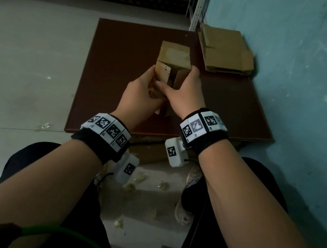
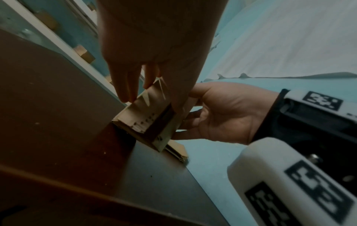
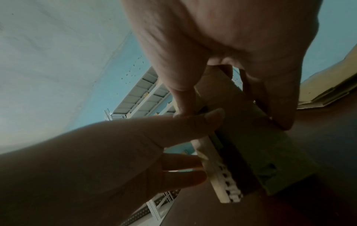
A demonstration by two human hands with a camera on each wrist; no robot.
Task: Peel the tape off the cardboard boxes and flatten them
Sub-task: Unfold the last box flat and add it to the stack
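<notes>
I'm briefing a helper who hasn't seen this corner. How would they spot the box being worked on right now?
Find the dark brown board on the pale floor beside the blue wall. The cardboard box stands near its middle, held by the left hand and right hand. Unlike the flattened cardboard stack at the wall, it still stands upright, end flaps open.

A small brown cardboard box (image 1: 173, 63), near flaps open, stands on the dark board (image 1: 113, 72).

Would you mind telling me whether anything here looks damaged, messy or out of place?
Small crumpled scraps, probably peeled tape, litter the floor by the person's feet. The cardboard box that the left hand and right hand hold has its near flaps open and tape still on top. Flattened cardboard lies neatly stacked.
</notes>
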